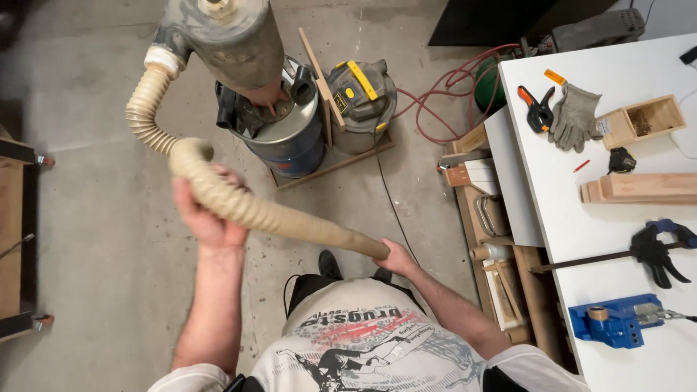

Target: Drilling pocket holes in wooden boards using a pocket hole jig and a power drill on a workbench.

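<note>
The hose [239, 207] ran as a long ribbed tan tube, its near stretch slanting from my right hand up and leftward to my left hand. Past that hand it bent sharply, doubled back and climbed in a curve to a white collar on the side of the cyclone [221, 33], far and left of centre. So its free end pointed near and right, toward my body, and its fixed end pointed far.

My left hand [207, 214] was raised in front of me, forearm almost upright in the view, fingers and thumb wrapped round the hose just below the bend. My right hand [396, 258] sat lower and nearer, arm bent out to the right, fingers curled closed about the very tip of the hose.

The cyclone, grey and dusty, stood over a blue drum [287, 138]. Just right of the drum, behind a slim wooden board, was a grey and yellow vacuum [363, 98], both on a wooden base on the concrete floor [94, 247]. A red cord [443, 87] looped on the floor farther right. At the right edge stood a white bench [581, 218] carrying grey gloves [573, 116], an orange clamp [536, 109], a small wooden box [646, 120], a wood block [642, 187], a black bar clamp [653, 250] and a blue jig [617, 319].
</note>
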